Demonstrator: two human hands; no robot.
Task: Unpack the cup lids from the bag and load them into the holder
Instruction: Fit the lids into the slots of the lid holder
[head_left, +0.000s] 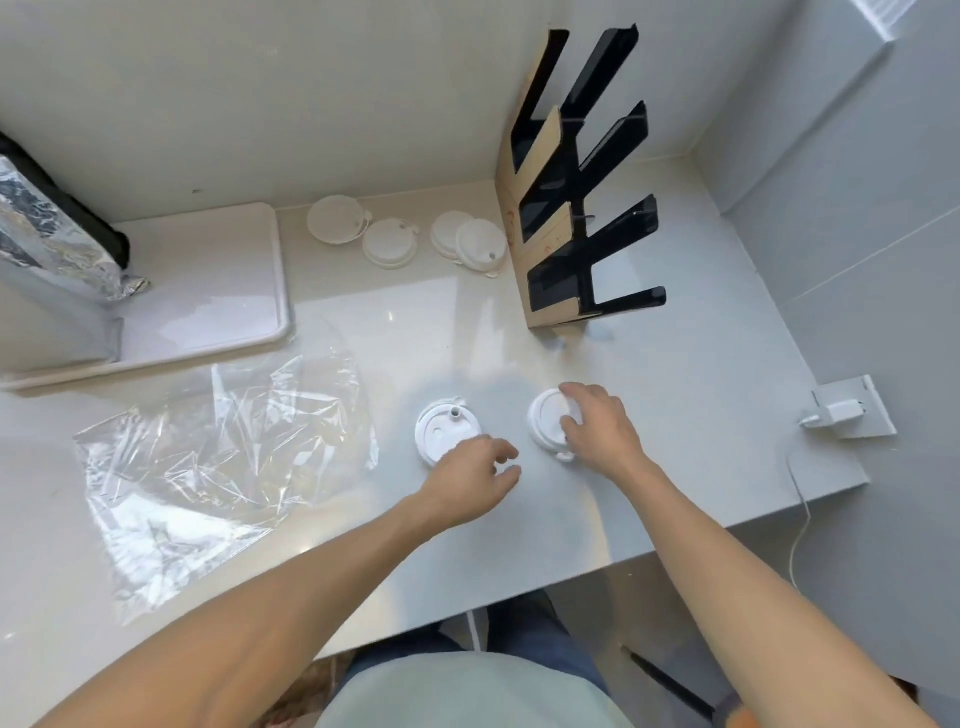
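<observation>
Two white cup lids lie on the counter in front of me. My right hand (602, 431) rests over the right lid (545, 415), its forefinger and thumb curled round the rim. My left hand (475, 475) covers the near edge of the left lid (441, 426), which lies underside up; its fingers hang loosely curled to the right of it and hold nothing. The empty clear plastic bag (223, 457) lies crumpled to the left. The black slotted lid holder (582, 197), partly wrapped in brown cardboard, stands upright at the back right with its slots empty.
Several more white lids (389, 243) lie by the back wall, left of the holder. A white tray (208, 291) with a foil-lined bag (52, 223) on it sits at the back left. A white charger (836, 410) and its cable sit at the counter's right edge.
</observation>
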